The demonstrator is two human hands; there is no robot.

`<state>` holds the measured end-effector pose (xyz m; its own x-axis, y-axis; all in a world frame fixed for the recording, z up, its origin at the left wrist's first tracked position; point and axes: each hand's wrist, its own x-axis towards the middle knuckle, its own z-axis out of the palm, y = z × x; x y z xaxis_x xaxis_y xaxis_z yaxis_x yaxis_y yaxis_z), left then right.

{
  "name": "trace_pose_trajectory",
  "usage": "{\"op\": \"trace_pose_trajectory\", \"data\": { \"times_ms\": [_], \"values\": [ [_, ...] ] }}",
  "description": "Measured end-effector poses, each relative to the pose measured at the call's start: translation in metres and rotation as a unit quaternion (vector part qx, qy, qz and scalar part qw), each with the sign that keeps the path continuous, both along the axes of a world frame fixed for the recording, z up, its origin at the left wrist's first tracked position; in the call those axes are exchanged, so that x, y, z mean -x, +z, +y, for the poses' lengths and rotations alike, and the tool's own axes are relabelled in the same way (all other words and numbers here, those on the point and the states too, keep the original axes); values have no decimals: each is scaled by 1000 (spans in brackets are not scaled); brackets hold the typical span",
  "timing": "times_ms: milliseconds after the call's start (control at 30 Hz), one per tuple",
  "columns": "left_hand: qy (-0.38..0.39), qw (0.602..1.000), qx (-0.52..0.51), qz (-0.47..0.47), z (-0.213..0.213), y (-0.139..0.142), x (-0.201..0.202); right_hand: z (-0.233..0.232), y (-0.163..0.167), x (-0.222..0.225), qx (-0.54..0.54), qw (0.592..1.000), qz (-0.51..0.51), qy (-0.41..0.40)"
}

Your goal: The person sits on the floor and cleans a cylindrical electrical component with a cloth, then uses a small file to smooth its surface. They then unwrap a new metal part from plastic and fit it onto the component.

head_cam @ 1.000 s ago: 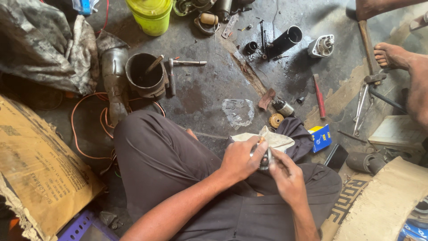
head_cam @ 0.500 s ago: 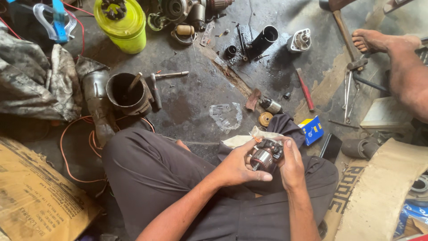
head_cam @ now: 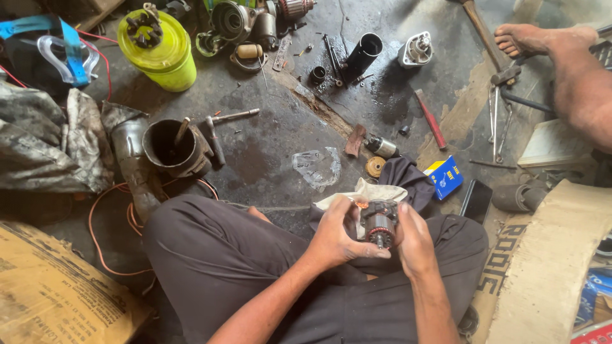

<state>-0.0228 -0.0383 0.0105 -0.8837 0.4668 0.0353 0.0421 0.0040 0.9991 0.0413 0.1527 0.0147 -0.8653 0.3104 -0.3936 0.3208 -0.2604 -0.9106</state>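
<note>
Both my hands hold a small dark motor armature (head_cam: 378, 224) with a copper-coloured winding band, over my lap. My left hand (head_cam: 339, 233) grips it from the left, fingers wrapped under it. My right hand (head_cam: 409, 237) cups its right side. A pale rag (head_cam: 366, 192) and a dark cloth (head_cam: 408, 177) lie on my knees just beyond the part. I sit cross-legged in dark trousers on an oily concrete floor.
A black tin (head_cam: 171, 146) with a tool, a yellow-green bucket (head_cam: 159, 50), a black tube (head_cam: 363, 52), a red-handled screwdriver (head_cam: 431, 118), a blue box (head_cam: 445, 177) and a phone (head_cam: 475, 200) lie around. Another person's bare foot (head_cam: 529, 37) is at top right. Cardboard (head_cam: 51, 286) lies at left.
The view has shifted down and right. My hands have turned the armature, so its end now faces up, and the grip has tightened around it.
</note>
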Motion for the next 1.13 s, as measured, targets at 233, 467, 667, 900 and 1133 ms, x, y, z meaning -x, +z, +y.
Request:
{"op": "trace_pose_trajectory", "data": {
  "times_ms": [233, 467, 667, 900, 1133],
  "values": [
    [-85, 962, -168, -195, -4, 1, 6, -7, 28, -6, 49, 982, 94, 159],
    [-65, 992, -92, -62, -9, 5, 4, -22, 13, -14, 55, 983, 158, 79],
    [-161, 978, -111, -68, -24, 20, 19, -23, 19, -23, -4, 979, 188, 72],
    [-231, 919, -257, -190, -29, 29, 21, -20, 36, -39, -179, 950, 236, 100],
    [-230, 954, -178, -79, -35, 23, 17, -10, 34, -43, -272, 923, 230, 146]
  ]
}}
